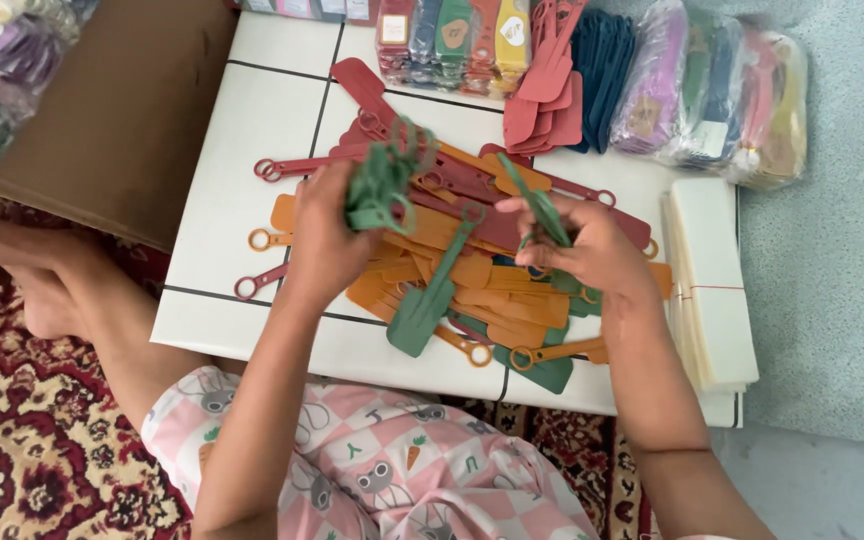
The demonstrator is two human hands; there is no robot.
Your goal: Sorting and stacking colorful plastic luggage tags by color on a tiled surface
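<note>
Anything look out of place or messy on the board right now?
Nothing damaged. The red, orange and green tags lie in a loose crisscross heap, unlike the neat stacks behind. Left hand grips a green bunch; right hand holds one green tag.

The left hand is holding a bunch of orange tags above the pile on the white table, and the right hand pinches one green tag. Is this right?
Not quite. In the head view, the bunch in the left hand is green tags, not orange; the orange ones lie in the pile on the white table. The right hand does pinch one green tag.
</note>
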